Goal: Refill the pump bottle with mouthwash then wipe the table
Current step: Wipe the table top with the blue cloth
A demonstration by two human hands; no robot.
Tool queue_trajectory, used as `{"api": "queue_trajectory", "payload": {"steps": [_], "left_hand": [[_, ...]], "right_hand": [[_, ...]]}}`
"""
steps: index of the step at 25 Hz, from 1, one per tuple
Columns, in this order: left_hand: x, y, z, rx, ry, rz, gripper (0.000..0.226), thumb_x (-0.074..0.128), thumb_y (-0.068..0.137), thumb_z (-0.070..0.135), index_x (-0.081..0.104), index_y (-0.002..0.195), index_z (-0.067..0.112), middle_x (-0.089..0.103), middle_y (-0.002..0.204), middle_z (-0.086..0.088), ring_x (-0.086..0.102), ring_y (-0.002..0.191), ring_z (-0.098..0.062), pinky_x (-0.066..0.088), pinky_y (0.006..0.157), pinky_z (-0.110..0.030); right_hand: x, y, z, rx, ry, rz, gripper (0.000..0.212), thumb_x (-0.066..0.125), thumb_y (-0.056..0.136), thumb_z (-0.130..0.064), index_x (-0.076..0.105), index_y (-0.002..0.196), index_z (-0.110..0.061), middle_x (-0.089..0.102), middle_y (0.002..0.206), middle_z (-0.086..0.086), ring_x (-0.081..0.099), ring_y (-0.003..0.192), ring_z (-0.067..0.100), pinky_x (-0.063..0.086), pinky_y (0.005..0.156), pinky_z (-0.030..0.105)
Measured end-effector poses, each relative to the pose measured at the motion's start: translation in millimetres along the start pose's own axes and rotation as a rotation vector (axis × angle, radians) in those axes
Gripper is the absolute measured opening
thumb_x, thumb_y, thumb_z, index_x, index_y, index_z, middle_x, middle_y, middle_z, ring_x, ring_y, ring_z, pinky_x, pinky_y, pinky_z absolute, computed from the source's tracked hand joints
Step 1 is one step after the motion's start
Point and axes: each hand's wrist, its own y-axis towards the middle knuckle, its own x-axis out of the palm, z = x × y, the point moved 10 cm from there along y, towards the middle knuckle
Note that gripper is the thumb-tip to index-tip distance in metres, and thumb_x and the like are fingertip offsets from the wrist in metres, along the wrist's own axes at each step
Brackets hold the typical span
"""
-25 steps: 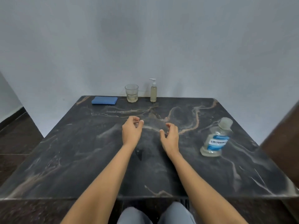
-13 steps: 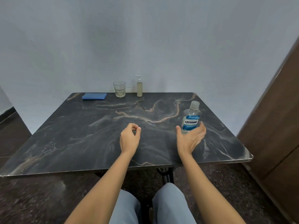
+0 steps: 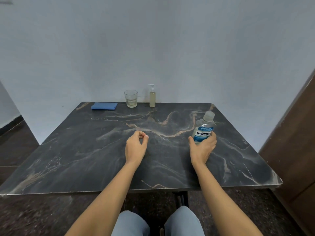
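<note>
One change, right hand (image 3: pixel 202 148) fingers now wrap mouthwash bottle (image 3: pixel 203 129), left hand (image 3: pixel 135 148) stays curled, empty

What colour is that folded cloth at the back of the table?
Blue. The folded cloth lies near the table's far left corner, seen in the head view.

Clear glass tumbler (image 3: pixel 130 98) — upright at the far edge of the tabletop (image 3: pixel 85 150), a little left of centre, close to the wall; a shallow pale layer shows at its bottom.

Wall (image 3: pixel 153 48) — plain, pale grey-blue, fills the far side. Dark skirting (image 3: pixel 10 123) at far left.

Floor (image 3: pixel 34 215) dark, speckled, near and left.

Brown wooden panel (image 3: pixel 296 150) stands along the right edge.
</note>
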Motion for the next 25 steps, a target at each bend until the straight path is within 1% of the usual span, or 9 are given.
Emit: {"api": "queue_trajectory", "payload": {"steps": [3, 7, 9, 11, 15, 19, 22, 25], "left_hand": [[-3, 31, -12, -0.007, 0.016, 0.012, 0.011, 0.059, 0.093, 0.029, 0.063, 0.096, 0.019, 0.065, 0.096, 0.007, 0.058, 0.092, -0.008, 0.042, 0.071, -0.025], [-1, 83, -35, -0.026, 0.045, 0.022, 0.011, 0.058, 0.092, 0.030, 0.062, 0.096, 0.020, 0.066, 0.096, 0.006, 0.060, 0.093, -0.011, 0.050, 0.075, -0.031], [5, 110, -44, -0.021, 0.083, 0.007, 0.011, 0.057, 0.093, 0.030, 0.062, 0.097, 0.020, 0.066, 0.096, 0.005, 0.060, 0.091, -0.011, 0.049, 0.074, -0.030], [15, 141, -50, 0.006, 0.124, -0.004, 0.013, 0.057, 0.094, 0.030, 0.061, 0.098, 0.019, 0.065, 0.096, 0.004, 0.060, 0.090, -0.013, 0.047, 0.074, -0.029], [47, 199, -54, 0.082, 0.215, -0.044, 0.016, 0.055, 0.094, 0.034, 0.061, 0.101, 0.020, 0.065, 0.100, 0.006, 0.059, 0.091, -0.012, 0.046, 0.074, -0.032], [88, 232, -55, 0.153, 0.253, -0.086, 0.018, 0.056, 0.094, 0.034, 0.060, 0.102, 0.019, 0.065, 0.100, 0.005, 0.057, 0.091, -0.012, 0.046, 0.073, -0.031], [115, 242, -62, 0.201, 0.279, -0.124, 0.017, 0.057, 0.093, 0.033, 0.060, 0.100, 0.018, 0.066, 0.097, 0.003, 0.060, 0.092, -0.017, 0.050, 0.074, -0.035], [131, 243, -60, 0.283, 0.362, -0.161, 0.020, 0.057, 0.092, 0.033, 0.060, 0.101, 0.016, 0.067, 0.097, -0.001, 0.059, 0.092, -0.023, 0.049, 0.077, -0.039]], "right_hand": [[43, 19, -22, -0.048, -0.054, -0.062, 0.082, 0.082, 0.069, -0.021, 0.033, 0.133, -0.006, 0.043, 0.130, 0.014, 0.040, 0.121, 0.030, 0.040, 0.101, 0.046], [112, 58, -39, -0.043, -0.059, -0.126, 0.085, 0.082, 0.068, -0.024, 0.032, 0.134, -0.006, 0.041, 0.131, 0.015, 0.040, 0.123, 0.032, 0.039, 0.105, 0.048], [144, 79, -41, -0.035, -0.066, -0.134, 0.085, 0.081, 0.068, -0.026, 0.031, 0.133, -0.005, 0.040, 0.133, 0.016, 0.039, 0.125, 0.033, 0.037, 0.106, 0.047], [177, 101, -40, -0.011, -0.050, -0.146, 0.084, 0.080, 0.069, -0.024, 0.029, 0.133, -0.005, 0.038, 0.132, 0.015, 0.037, 0.123, 0.032, 0.038, 0.102, 0.045], [235, 145, -36, 0.005, -0.087, -0.147, 0.084, 0.079, 0.070, -0.024, 0.028, 0.134, -0.004, 0.036, 0.131, 0.016, 0.036, 0.120, 0.033, 0.041, 0.095, 0.047], [277, 177, -23, 0.005, -0.108, -0.144, 0.081, 0.078, 0.072, -0.022, 0.029, 0.134, -0.002, 0.037, 0.132, 0.018, 0.037, 0.120, 0.033, 0.041, 0.095, 0.045], [297, 191, -10, 0.017, -0.093, -0.142, 0.080, 0.077, 0.072, -0.017, 0.028, 0.133, -0.001, 0.035, 0.132, 0.018, 0.035, 0.120, 0.033, 0.039, 0.100, 0.044], [305, 198, -4, -0.021, -0.080, -0.141, 0.080, 0.079, 0.070, -0.015, 0.030, 0.131, 0.000, 0.036, 0.131, 0.019, 0.036, 0.119, 0.032, 0.037, 0.102, 0.043]]}}
